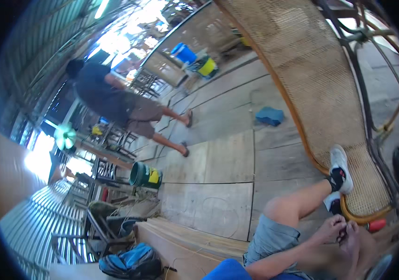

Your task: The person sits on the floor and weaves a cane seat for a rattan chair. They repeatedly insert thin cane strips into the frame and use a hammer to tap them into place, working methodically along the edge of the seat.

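Note:
My left hand [331, 228] and my right hand [352, 243] meet at the lower right, fingertips touching each other just below the curved foot end of a woven rattan lounger [311, 79]. Whether anything small sits between the fingers is too blurred to tell. A red-tipped tool or handle [376, 225] lies right beside the hands, against the lounger's cane rim [363, 217]. My bent knee in grey shorts [279, 210] and my foot in a white shoe [339, 168] rest by the lounger's edge.
Another person [115, 100] in dark shirt and shorts walks across the plank floor at the left. A green bucket [146, 175] stands mid-floor, with a blue cloth [269, 115] farther back, blue and yellow buckets [195, 58] by the wall, and a blue backpack [131, 261] at the lower left.

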{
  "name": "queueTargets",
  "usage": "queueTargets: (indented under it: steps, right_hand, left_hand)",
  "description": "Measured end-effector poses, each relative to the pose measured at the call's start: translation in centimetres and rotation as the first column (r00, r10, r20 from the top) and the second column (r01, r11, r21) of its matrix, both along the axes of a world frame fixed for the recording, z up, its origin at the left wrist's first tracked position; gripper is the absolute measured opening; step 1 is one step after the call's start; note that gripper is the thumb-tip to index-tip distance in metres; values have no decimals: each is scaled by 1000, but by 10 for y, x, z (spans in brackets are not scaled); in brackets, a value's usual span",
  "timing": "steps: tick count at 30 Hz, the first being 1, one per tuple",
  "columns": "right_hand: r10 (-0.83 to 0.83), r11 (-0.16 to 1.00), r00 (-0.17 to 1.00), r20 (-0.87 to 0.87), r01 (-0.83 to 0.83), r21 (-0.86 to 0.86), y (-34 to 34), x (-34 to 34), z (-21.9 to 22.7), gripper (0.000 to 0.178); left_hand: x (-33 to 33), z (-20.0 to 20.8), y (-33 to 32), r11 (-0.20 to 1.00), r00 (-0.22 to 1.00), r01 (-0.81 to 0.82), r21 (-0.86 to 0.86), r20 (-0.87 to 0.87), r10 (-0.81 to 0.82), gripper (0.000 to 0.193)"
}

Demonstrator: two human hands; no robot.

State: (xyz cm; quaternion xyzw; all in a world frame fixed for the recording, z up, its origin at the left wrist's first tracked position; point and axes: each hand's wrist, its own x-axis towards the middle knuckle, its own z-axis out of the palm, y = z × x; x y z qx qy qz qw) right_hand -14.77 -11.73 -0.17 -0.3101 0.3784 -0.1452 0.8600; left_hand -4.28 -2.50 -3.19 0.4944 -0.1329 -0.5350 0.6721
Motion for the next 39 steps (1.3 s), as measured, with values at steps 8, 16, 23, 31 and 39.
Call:
queueTargets:
  steps: [8, 16, 23, 31, 39]
  right_hand:
    - [267, 953, 963, -20, -261, 152, -19, -24, 6, 6]
    - [80, 832, 973, -218, -186, -523, -95, -29, 71, 12]
    - [-25, 796, 943, -333, -182, -578, -150, -72, 51, 5]
    - [71, 678, 851, -520, -424, -601, -157, -70, 15, 8]
    - [200, 608, 791, -579, -564, -560, -160, -53, -12, 9]
  left_hand:
    - [-10, 13, 5, 986, 975, 130, -107, -167, -147, 16]
    - [17, 22, -10, 955, 829, 99, 279, 508, -235, 25]
    - [32, 29, -132, 862, 774, 281, 422, 431, -463, 31]
    - [19, -42, -207, 681, 381, 519, 516, 573, -725, 23]
    - [31, -56, -231, 541, 161, 685, 488, 622, -766, 19]
